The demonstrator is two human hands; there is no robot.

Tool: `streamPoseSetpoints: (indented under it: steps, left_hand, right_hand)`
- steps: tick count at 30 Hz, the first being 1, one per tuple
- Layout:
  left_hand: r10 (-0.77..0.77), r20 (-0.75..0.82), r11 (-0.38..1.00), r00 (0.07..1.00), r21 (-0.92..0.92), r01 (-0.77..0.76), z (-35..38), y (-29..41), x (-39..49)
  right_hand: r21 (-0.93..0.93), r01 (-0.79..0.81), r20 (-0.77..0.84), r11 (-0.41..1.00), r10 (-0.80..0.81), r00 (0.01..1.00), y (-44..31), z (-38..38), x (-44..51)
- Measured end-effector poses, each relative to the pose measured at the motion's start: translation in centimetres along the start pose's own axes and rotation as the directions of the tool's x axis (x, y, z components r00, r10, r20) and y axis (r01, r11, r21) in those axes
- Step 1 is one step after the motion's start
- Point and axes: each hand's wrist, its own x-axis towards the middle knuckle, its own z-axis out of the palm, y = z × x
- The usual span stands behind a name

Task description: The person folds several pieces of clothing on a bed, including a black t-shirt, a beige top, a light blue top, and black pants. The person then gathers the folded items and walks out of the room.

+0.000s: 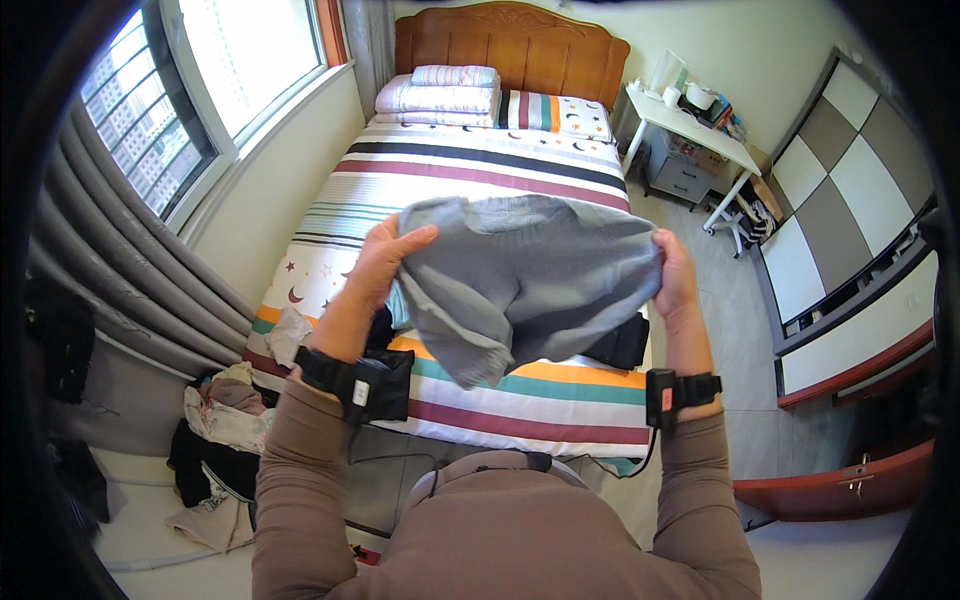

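A grey knit garment (540, 277) with a ribbed edge along its top is stretched in the air above the foot of the bed. My left hand (381, 259) grips its left side, thumb across the fabric. On the opposite side my right hand (675, 274) pinches the cloth. The lower part hangs loose in folds and hides some of the bed behind it. Partly covered by the garment lie a black folded cloth (626, 343) at right and a light blue cloth (398, 307) at left. A black item (391, 386) shows beside my left wrist.
The bed (480, 176) has a striped cover and a wooden headboard (517, 45). Folded bedding (439, 97) is stacked near the pillow (559, 114). Clothes (225, 420) are heaped at lower left. A white desk (697, 127) and a checkered wardrobe (847, 172) stand right.
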Motion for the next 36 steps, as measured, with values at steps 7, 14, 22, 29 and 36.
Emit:
streamPoseSetpoints:
  steps: [7,14,22,29,36]
  left_hand:
    - [-0.024,-0.019,0.935,1.000,0.353,0.030,-4.6,3.1,0.9]
    - [0.179,-0.078,0.505,0.981,0.863,-0.024,-5.6,0.3,2.6]
    - [0.296,0.116,0.410,0.948,0.881,-0.236,-4.1,-2.7,3.9]
    - [-0.172,0.070,0.849,0.983,0.516,0.112,7.5,-7.3,11.1]
    - [0.055,0.496,0.941,0.867,0.265,-0.211,18.0,-7.4,15.9]
  right_hand:
    - [-0.511,0.210,0.328,0.834,-0.037,0.944,-3.8,-1.5,-0.6]
    - [-0.578,0.286,0.239,0.765,-0.176,0.955,-4.3,-2.2,-0.8]
    - [-0.744,0.194,0.199,0.639,-0.065,0.978,-3.9,-6.3,-3.0]
    - [-0.806,0.054,-0.096,0.589,-0.220,0.971,-4.6,-16.4,-3.7]
    - [-0.437,0.216,-0.089,0.873,-0.281,0.956,-13.7,-22.6,-13.5]
